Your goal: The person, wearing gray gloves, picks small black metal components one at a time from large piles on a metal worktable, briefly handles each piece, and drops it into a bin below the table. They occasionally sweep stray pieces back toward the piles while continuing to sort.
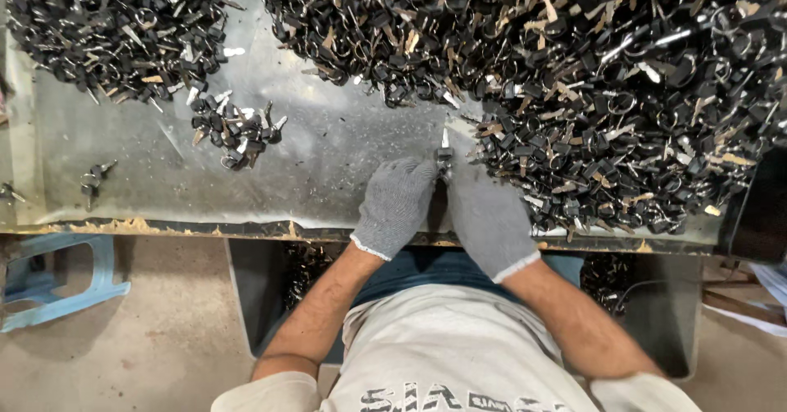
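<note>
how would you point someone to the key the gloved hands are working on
Start at the metal table, heaped with black-headed keys in a huge pile on its right side. At that pile's near left edge, the left hand and right hand, in grey gloves, meet. The key pinched between their fingertips points its blade away from the person, lifted clear of the loose ones.

Metal worktable [328,158] with a sawdust-crusted front edge. Big heap of black-headed keys [590,68] top right, second heap [106,27] top left, small cluster [234,129] between. Light-blue plastic stool [57,281] on concrete floor [147,346]. Bin [262,297] under table.
</note>
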Tool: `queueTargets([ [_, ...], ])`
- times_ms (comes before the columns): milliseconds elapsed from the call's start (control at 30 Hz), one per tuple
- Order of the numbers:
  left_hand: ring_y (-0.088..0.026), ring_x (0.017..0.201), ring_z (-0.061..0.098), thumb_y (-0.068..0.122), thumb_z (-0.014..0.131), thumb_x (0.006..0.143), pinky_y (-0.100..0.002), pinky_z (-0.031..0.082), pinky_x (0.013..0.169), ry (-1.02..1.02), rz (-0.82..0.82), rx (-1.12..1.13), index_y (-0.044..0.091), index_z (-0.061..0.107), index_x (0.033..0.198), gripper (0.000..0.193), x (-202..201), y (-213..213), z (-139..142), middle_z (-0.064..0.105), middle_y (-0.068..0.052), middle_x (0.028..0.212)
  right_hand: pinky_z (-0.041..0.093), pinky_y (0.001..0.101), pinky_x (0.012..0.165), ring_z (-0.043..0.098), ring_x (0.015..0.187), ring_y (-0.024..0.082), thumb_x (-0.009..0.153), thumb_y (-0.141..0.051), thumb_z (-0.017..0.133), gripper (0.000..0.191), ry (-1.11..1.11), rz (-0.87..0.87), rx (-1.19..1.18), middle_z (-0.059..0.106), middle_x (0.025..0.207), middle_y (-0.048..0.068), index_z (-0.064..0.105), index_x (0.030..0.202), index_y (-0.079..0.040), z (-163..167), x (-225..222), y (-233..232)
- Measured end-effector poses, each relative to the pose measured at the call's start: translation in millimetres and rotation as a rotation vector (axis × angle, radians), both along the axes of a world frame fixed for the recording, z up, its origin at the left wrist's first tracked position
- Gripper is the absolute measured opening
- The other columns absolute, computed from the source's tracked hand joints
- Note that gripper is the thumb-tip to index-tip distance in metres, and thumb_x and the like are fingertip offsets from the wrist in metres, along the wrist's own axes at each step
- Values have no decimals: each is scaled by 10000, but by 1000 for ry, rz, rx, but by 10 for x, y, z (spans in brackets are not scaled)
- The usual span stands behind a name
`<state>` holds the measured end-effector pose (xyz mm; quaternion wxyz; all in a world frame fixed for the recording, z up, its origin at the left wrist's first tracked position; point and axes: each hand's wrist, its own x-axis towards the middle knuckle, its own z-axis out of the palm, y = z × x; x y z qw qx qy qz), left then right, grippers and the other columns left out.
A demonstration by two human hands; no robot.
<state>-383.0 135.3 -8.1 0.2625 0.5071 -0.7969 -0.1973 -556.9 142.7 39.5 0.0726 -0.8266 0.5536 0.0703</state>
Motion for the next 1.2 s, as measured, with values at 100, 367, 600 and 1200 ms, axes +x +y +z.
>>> queueTargets([
  [100, -368, 966, 672, 78, 684, 871, -482, 517, 863, 47, -1, -5, 64, 644, 1147, 280, 23, -18, 49, 686, -150, 986, 565, 398, 496, 703, 620, 281, 935, -186, 570, 274, -44, -7, 66, 669, 866, 152, 639, 1110, 13, 66, 7, -31],
  [367, -375, 1004, 672, 36, 647, 824, -488, 519, 936, 107, -13, 22, 52, 646, 1164, 341, 42, -4, -32, 693, -161, 1051, 577, 427, 466, 716, 646, 313, 933, -163, 599, 194, 139, -44, -78, 687, 957, 145, 628, 1084, -44, 11, 75, 139],
  [600, -374, 1035, 667, 35, 641, 844, -480, 521, 952, 90, -65, -123, 57, 641, 1174, 331, 44, -8, -118, 692, -161, 1083, 599, 462, 636, 715, 855, 377, 905, -207, 606, 156, -52, 138, 36, 670, 961, 192, 655, 929, -61, -193, 40, 60],
  [1200, -338, 936, 687, 104, 701, 804, -464, 524, 815, 111, 151, 76, 130, 686, 1070, 268, 44, 88, 253, 702, -97, 973, 590, 450, 595, 718, 764, 354, 890, -233, 627, 265, -93, 28, 9, 688, 1097, 275, 643, 1034, -11, 62, -73, 174],
])
